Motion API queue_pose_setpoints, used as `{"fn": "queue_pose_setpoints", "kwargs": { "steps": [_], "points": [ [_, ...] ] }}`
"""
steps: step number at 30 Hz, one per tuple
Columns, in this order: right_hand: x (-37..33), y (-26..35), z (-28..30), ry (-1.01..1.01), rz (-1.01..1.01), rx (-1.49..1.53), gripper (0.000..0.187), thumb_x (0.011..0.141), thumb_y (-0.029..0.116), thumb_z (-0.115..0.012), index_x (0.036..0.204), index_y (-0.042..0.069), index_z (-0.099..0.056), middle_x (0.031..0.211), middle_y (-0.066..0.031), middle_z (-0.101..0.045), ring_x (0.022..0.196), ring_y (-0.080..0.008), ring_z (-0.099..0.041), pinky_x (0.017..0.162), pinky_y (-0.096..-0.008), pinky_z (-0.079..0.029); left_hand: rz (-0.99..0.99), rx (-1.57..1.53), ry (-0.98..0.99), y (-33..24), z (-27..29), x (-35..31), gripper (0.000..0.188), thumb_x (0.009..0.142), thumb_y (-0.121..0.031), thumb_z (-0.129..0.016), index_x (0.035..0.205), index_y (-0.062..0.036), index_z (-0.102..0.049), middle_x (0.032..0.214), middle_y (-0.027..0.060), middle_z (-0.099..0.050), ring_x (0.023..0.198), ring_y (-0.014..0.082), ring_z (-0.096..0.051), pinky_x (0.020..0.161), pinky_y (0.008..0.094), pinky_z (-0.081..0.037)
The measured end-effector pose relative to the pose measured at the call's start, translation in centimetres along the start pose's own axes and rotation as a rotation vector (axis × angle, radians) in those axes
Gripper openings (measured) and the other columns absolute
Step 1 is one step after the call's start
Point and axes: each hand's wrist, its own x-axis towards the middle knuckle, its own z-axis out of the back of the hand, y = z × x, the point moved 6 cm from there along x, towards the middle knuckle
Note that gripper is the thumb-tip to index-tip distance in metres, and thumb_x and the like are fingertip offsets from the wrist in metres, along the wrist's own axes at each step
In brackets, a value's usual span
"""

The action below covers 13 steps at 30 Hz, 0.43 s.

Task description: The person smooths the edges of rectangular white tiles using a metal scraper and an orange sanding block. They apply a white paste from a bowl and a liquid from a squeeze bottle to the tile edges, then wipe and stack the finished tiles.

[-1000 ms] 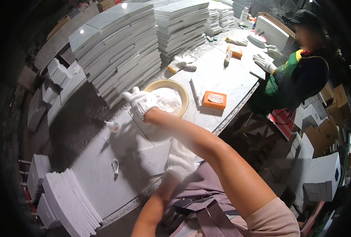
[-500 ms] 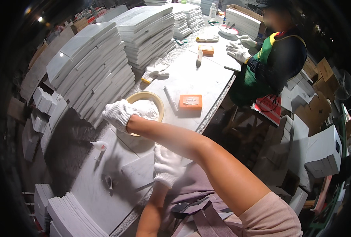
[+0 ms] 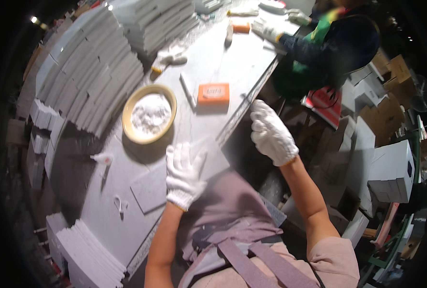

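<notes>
My left hand (image 3: 185, 174), in a white knit glove, lies with its fingers stretched out on a pale marble-look tile (image 3: 148, 190) at the table's near edge. Raised past that edge on the right is my right hand (image 3: 273, 134), gloved alike, its fingers curled in. A small dark tip shows near those fingers, but I cannot make out whether they hold it. Beyond my left hand stands a cream bowl (image 3: 128, 126) containing white powder (image 3: 151, 114). An orange box (image 3: 213, 95) sits farther along the table, beside a slim white stick (image 3: 188, 90).
Tall stacks of white tiles (image 3: 91, 72) line the far left side. A small white bottle (image 3: 103, 159) and a white loop-shaped item (image 3: 120, 205) lie at left. Spare gloves (image 3: 168, 58) rest beyond the bowl. A co-worker (image 3: 328, 48) stands at the far right, near boxes (image 3: 388, 170).
My right hand has left the bowl and swung right, past the table edge, uncovering the powder. My left hand has moved slightly left and up over the tile. The view has shifted.
</notes>
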Motion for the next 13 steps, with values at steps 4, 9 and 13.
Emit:
{"fn": "queue_pose_setpoints", "kwargs": {
  "steps": [4,9,13],
  "points": [
    [-8.8,-5.7,10.2,-0.578,-0.167,-0.107,0.047,0.106,0.014,-0.069,0.148,0.017,-0.049,0.098,0.0024,-0.058,0.073,-0.0048,-0.058,0.052,-0.0151,-0.046,-0.070,-0.036,-0.035,0.2,-0.3,-0.3,0.098,0.058,-0.034,-0.093,0.149,-0.0208,-0.061,0.160,0.0277,-0.042,0.153,0.0476,-0.033,0.128,0.0663,-0.020],
    [-8.1,-15.0,12.8,-0.423,-0.249,-0.083,0.056,0.105,0.021,-0.072,0.153,0.008,-0.047,0.108,-0.0012,-0.061,0.087,-0.0125,-0.061,0.068,-0.0237,-0.054,-0.106,0.003,0.002,-0.3,-0.1,-0.4,0.101,0.057,-0.028,-0.091,0.152,-0.0187,-0.058,0.160,0.0285,-0.044,0.153,0.0463,-0.035,0.128,0.0673,-0.021],
    [-5.7,-17.5,14.2,-0.341,-0.306,-0.077,0.065,0.104,0.022,-0.073,0.159,0.008,-0.041,0.133,-0.0070,-0.064,0.102,-0.0185,-0.067,0.084,-0.0305,-0.058,-0.093,0.022,0.044,-0.7,0.1,-0.1,0.102,0.058,-0.027,-0.090,0.154,-0.0185,-0.056,0.160,0.0287,-0.043,0.154,0.0468,-0.035,0.128,0.0673,-0.020]
  ]
}}
